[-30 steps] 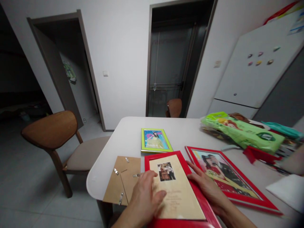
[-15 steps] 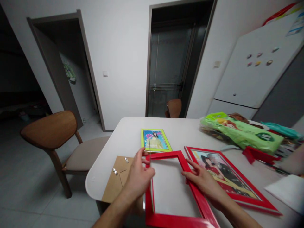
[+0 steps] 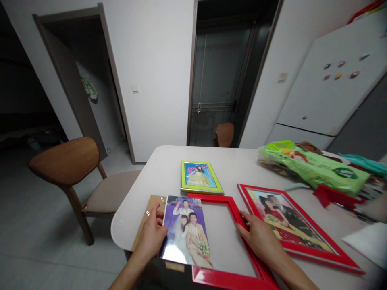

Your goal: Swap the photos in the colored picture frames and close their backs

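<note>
By its left edge, my left hand (image 3: pixel 151 230) holds a glossy photo (image 3: pixel 189 237) of people in wedding dress, image side up. The photo overlaps the left part of an open red picture frame (image 3: pixel 232 282), which has no picture inside it. Fingers of my right hand (image 3: pixel 260 237) close around that frame's right side. Partly hidden under my left hand and the photo is a brown backing board (image 3: pixel 141 229) with metal clips. To the right lies a second red framed picture (image 3: pixel 302 229); behind the photo lies a small lime-green framed picture (image 3: pixel 199 175).
A green plastic pack (image 3: pixel 314 165) lies at the table's back right, with a red object (image 3: pixel 335 196) and a white sheet (image 3: pixel 369 241) nearer. A wooden chair (image 3: pixel 65 161) stands left of the white table (image 3: pixel 236 161), whose left edge is close to my left hand.
My left hand has moved left and down, turning the photo from edge-on to face up over the frame's left side. My right hand stays on the frame. The view has shifted slightly.
</note>
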Demonstrator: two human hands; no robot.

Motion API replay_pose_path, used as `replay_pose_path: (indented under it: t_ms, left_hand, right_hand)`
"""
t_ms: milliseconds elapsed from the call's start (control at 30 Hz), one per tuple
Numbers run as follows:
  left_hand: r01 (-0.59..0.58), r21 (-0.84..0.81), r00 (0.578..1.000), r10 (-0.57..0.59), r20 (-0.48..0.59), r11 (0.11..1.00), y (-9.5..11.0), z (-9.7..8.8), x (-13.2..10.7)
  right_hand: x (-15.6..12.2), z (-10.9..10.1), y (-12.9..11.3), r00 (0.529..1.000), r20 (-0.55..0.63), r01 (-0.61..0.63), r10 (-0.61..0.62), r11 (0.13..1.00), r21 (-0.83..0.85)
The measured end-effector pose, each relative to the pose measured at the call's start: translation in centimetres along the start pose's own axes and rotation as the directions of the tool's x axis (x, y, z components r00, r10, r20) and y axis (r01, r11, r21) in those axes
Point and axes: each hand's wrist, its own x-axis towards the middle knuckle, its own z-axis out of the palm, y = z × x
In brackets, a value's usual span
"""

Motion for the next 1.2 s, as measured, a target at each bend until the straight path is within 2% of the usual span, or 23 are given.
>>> replay_pose_path:
  t_ms: [133, 233, 300, 367, 400, 467, 533, 600, 667, 733, 800, 867, 933, 1000, 1033, 1100, 1167, 1200]
  left_hand:
    - [-0.039, 0.083, 0.999, 0.037, 0.025, 0.996, 0.6, -0.1, -0.4]
    - [-0.085, 0.186, 0.996, 0.079, 0.04, 0.979, 0.5, -0.2, -0.7]
    - [-0.131, 0.24, 0.991, 0.125, 0.038, 0.962, 0.3, -0.2, -0.9]
    - [-0.182, 0.289, 0.983, 0.179, 0.04, 0.94, 0.2, -0.1, -1.2]
    - [-0.211, 0.314, 0.977, 0.206, 0.05, 0.926, 0.3, 0.0, -1.5]
    - [-0.278, 0.359, 0.961, 0.258, 0.104, 0.891, 0.6, 0.4, -2.4]
    - [-0.367, 0.384, 0.928, 0.303, 0.218, 0.847, 1.1, 1.1, -3.5]
    - [-0.453, 0.391, 0.877, 0.322, 0.358, 0.801, 1.3, 1.8, -4.5]
    - [-0.519, 0.399, 0.829, 0.331, 0.451, 0.756, 1.3, 2.5, -5.0]
    - [-0.573, 0.392, 0.802, 0.393, 0.451, 0.72, 1.4, 2.9, -5.1]
    - [-0.626, 0.339, 0.775, 0.511, 0.373, 0.702, 1.9, 3.0, -4.9]
    - [-0.648, 0.243, 0.761, 0.603, 0.239, 0.722, 2.8, 3.1, -4.7]
    - [-0.602, 0.114, 0.799, 0.596, 0.081, 0.791, 4.1, 3.5, -4.9]
    - [-0.47, -0.068, 0.882, 0.467, -0.06, 0.88, 5.2, 4.3, -5.3]
    - [-0.381, -0.177, 0.924, 0.371, -0.089, 0.907, 5.6, 4.8, -5.5]
    - [-0.189, -0.403, 0.981, 0.188, -0.043, 0.895, 5.9, 5.9, -5.7]
    - [-0.051, -0.575, 0.993, 0.103, 0.058, 0.817, 5.7, 6.6, -5.6]
    - [-0.019, -0.623, 0.991, 0.097, 0.091, 0.782, 5.4, 6.8, -5.4]
  right_hand:
    - [0.1, 0.4, 0.3, 0.999, -0.007, 0.038, -0.039, 0.999, -0.019]
    - [0.0, 0.4, -0.1, 0.992, -0.094, 0.089, -0.086, 0.996, 0.018]
    - [-0.2, 0.3, -0.8, 0.983, -0.151, 0.118, -0.099, 0.985, 0.122]
    - [-0.6, 0.2, -2.1, 0.992, -0.111, 0.092, -0.059, 0.941, 0.325]
    - [-0.8, 0.3, -2.9, 0.999, -0.044, 0.043, -0.026, 0.892, 0.451]
    - [-1.1, 0.8, -4.7, 0.987, 0.159, -0.124, 0.021, 0.726, 0.677]
    - [-1.1, 1.4, -6.5, 0.935, 0.356, -0.308, 0.009, 0.517, 0.798]
    - [-1.0, 1.8, -8.2, 0.889, 0.455, -0.413, -0.053, 0.338, 0.846]
    - [-0.8, 1.3, -9.6, 0.89, 0.444, -0.416, -0.105, 0.211, 0.884]
    - [-0.7, -0.1, -10.9, 0.922, 0.366, -0.353, -0.128, 0.115, 0.929]
    - [-0.9, -1.8, -11.8, 0.944, 0.293, -0.29, -0.15, 0.041, 0.956]
    - [-1.1, -3.2, -12.3, 0.954, 0.256, -0.259, -0.159, 0.003, 0.966]
    - [-1.4, -3.5, -12.3, 0.956, 0.276, -0.277, -0.1, 0.011, 0.961]
    - [-1.7, -2.9, -11.6, 0.938, 0.346, -0.346, -0.014, 0.014, 0.938]
    - [-1.8, -2.4, -11.1, 0.926, 0.377, -0.377, 0.014, -0.002, 0.926]
    - [-1.8, -1.4, -9.5, 0.92, 0.388, -0.386, 0.05, -0.04, 0.921]
    - [-1.7, -1.1, -7.4, 0.936, 0.336, -0.336, 0.103, -0.018, 0.942]
    - [-1.5, -1.3, -6.3, 0.939, 0.316, -0.322, 0.134, 0.032, 0.946]
